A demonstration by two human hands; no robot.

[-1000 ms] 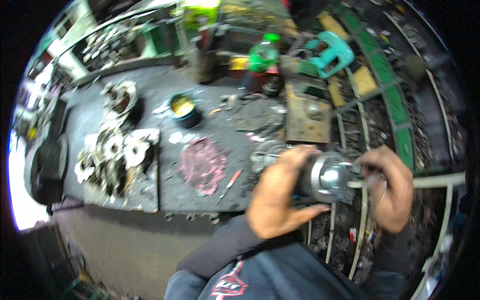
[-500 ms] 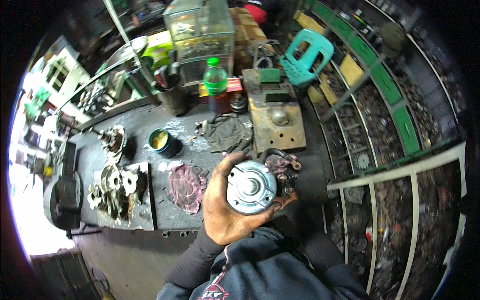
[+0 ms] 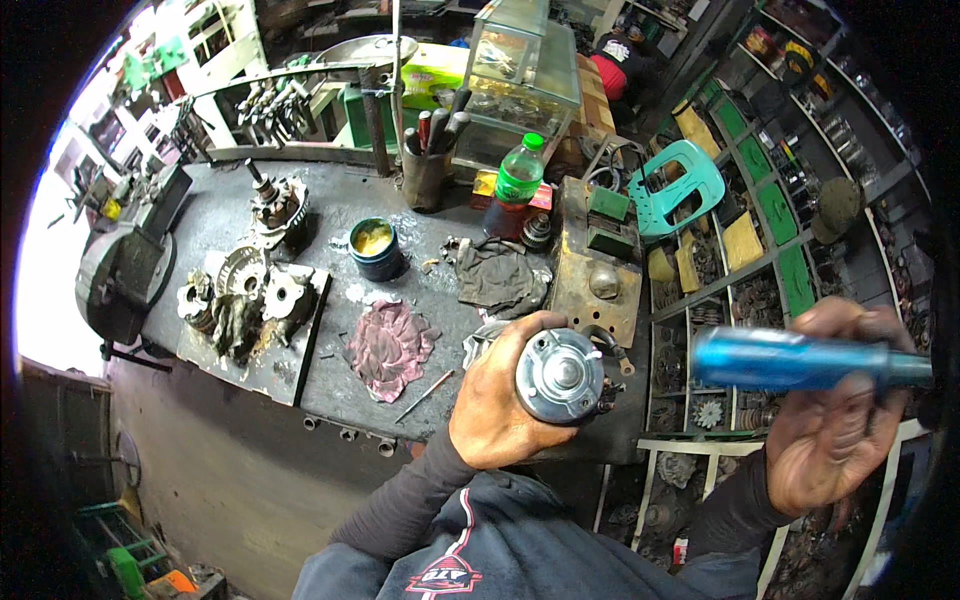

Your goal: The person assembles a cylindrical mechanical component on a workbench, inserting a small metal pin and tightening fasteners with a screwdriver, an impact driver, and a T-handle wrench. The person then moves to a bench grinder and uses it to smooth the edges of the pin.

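My left hand (image 3: 488, 418) is wrapped round a starter motor (image 3: 560, 378), whose round silver end cover faces up at the bench's front edge. To the right, my right hand (image 3: 832, 445) is raised and grips a blue cylindrical tool (image 3: 785, 360) by its narrower end. The tool lies level and is smeared by motion, so its exact kind does not show. Left of the motor, a pink rag (image 3: 390, 350) and a thin rod (image 3: 424, 396) lie on the bench. A dark rag (image 3: 500, 276) rests just beyond the motor.
The workbench (image 3: 330, 310) carries a grease tub (image 3: 374, 250), a bottle (image 3: 516, 190), a tool holder (image 3: 426, 180) and a rusty metal block (image 3: 600, 285). Dismantled parts (image 3: 245, 290) sit on a board at left, near a bench grinder (image 3: 125, 270). Parts shelves (image 3: 745, 270) and a turquoise chair (image 3: 680, 190) stand right.
My right hand has come out from beside the motor to the far right, now holding the blue tool. My left hand still holds the motor. The view has shifted, and the thin rod now shows.
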